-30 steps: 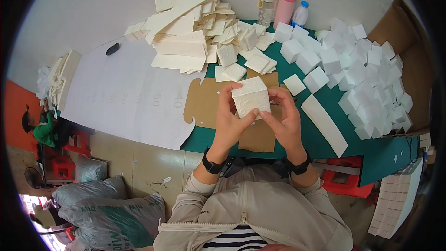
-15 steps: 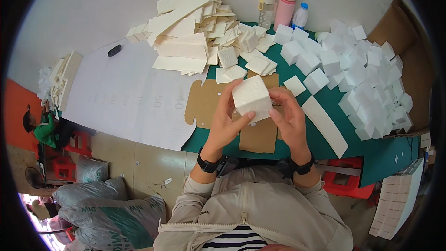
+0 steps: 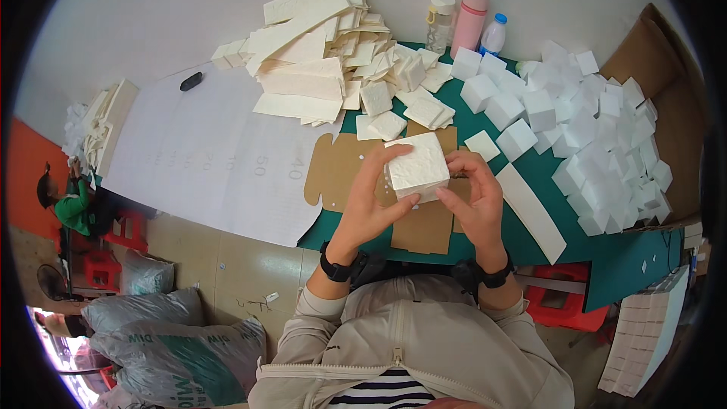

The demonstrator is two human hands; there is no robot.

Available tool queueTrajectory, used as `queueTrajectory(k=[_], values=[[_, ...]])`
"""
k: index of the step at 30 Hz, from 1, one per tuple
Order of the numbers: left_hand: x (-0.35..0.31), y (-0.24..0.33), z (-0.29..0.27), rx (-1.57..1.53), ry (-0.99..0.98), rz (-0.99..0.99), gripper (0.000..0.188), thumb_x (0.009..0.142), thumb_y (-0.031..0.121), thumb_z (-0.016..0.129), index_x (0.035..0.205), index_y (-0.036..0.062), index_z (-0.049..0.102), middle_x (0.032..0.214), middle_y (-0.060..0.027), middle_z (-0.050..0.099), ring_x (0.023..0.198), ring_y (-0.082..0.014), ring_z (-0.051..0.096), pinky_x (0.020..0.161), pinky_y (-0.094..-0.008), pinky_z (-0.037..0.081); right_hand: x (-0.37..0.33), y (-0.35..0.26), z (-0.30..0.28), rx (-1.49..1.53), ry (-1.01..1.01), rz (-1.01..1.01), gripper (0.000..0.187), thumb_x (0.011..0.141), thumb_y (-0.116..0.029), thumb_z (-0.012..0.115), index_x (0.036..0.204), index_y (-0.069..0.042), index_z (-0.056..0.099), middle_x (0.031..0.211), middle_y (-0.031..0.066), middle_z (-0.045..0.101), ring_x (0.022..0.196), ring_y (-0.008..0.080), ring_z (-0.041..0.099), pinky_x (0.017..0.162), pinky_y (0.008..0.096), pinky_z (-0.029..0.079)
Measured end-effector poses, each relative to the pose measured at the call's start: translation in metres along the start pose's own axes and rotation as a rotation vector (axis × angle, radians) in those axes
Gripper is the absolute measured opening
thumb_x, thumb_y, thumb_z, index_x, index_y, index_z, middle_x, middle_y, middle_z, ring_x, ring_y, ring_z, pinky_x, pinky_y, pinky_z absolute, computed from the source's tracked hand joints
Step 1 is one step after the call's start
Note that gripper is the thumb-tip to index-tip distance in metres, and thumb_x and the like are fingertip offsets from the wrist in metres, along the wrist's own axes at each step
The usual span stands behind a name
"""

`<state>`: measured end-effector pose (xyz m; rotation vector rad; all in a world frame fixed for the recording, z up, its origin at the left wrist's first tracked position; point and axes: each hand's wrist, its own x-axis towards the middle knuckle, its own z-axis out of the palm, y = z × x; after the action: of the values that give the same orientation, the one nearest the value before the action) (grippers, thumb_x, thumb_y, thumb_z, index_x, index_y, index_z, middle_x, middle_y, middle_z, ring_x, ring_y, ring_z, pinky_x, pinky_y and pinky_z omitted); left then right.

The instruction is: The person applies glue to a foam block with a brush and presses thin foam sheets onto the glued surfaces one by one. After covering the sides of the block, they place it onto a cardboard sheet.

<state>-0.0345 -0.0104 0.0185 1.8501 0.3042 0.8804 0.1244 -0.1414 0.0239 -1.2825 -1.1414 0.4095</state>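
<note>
Between both hands, above a flat brown cardboard piece [image 3: 421, 223], is a cream-white cube [image 3: 419, 163] with a rough, textured top. My left hand [image 3: 369, 195] grips its left side, thumb at the lower front edge and fingers on the top left. My right hand [image 3: 478, 195] closes on the right side with thumb and fingertips. Just beyond the cube lie small cream square pads [image 3: 428, 111]. A single cream square [image 3: 482, 145] and a long cream strip [image 3: 531, 213] lie to the right on the green table [image 3: 560, 246].
White foam cubes [image 3: 541, 110] are heaped at the right, against an open cardboard box [image 3: 670, 117]. Cream sheets [image 3: 299, 79] pile up at the far left of centre. Bottles, including a pink one [image 3: 469, 23], stand by the wall. Another person [image 3: 73, 208] sits far left.
The cube has been turned so its textured top lies flatter and squarer to me. Both hands have shifted slightly, still holding it.
</note>
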Motion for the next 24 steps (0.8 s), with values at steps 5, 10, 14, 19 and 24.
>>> queueTrajectory(k=[5, 10, 14, 19, 24], values=[[0.001, 0.010, 0.004, -0.010, 0.005, 0.023, 0.061, 0.072, 0.012, 0.078, 0.128, 0.0083, 0.055, 0.125, -0.0153, 0.055, 0.120, -0.0311, 0.053, 0.103, -0.0393, 0.041, -0.001, -0.001, 0.005, -0.051, 0.047, -0.034, 0.032, 0.078, -0.001, 0.074, 0.106, -0.001, 0.058, 0.112, 0.0104, 0.058, 0.104, 0.0194, 0.055, 0.094, 0.0315, 0.043], [-0.001, 0.001, 0.016, -0.036, 0.112, -0.038, 0.058, 0.071, 0.013, 0.078, 0.124, 0.0073, 0.057, 0.116, -0.0139, 0.058, 0.111, -0.0304, 0.058, 0.097, -0.0379, 0.044, 0.000, -0.003, 0.012, -0.132, 0.084, -0.120, 0.033, 0.075, -0.006, 0.080, 0.101, -0.003, 0.060, 0.104, 0.0096, 0.063, 0.095, 0.0206, 0.061, 0.087, 0.0317, 0.048], [-0.003, -0.006, 0.021, -0.014, 0.161, -0.027, 0.056, 0.071, 0.013, 0.079, 0.122, 0.0065, 0.058, 0.113, -0.0130, 0.060, 0.106, -0.0293, 0.060, 0.095, -0.0368, 0.046, -0.002, 0.001, 0.012, -0.144, 0.090, -0.125, 0.034, 0.074, -0.007, 0.080, 0.101, -0.003, 0.060, 0.105, 0.0102, 0.063, 0.096, 0.0210, 0.061, 0.087, 0.0321, 0.049], [-0.005, -0.003, 0.021, -0.190, 0.144, -0.120, 0.050, 0.077, 0.014, 0.078, 0.122, 0.0067, 0.058, 0.117, -0.0114, 0.060, 0.109, -0.0245, 0.060, 0.095, -0.0355, 0.047, -0.003, 0.005, 0.008, -0.082, 0.049, -0.080, 0.039, 0.074, -0.008, 0.080, 0.106, -0.004, 0.057, 0.121, 0.0135, 0.060, 0.107, 0.0217, 0.059, 0.094, 0.0337, 0.047], [-0.004, -0.005, 0.022, -0.367, 0.096, -0.201, 0.045, 0.082, 0.015, 0.076, 0.123, 0.0071, 0.057, 0.122, -0.0098, 0.059, 0.112, -0.0201, 0.058, 0.095, -0.0337, 0.046, -0.004, 0.011, 0.004, 0.138, -0.041, 0.096, 0.043, 0.074, -0.009, 0.080, 0.108, -0.004, 0.054, 0.136, 0.0163, 0.054, 0.117, 0.0218, 0.054, 0.101, 0.0350, 0.042]])
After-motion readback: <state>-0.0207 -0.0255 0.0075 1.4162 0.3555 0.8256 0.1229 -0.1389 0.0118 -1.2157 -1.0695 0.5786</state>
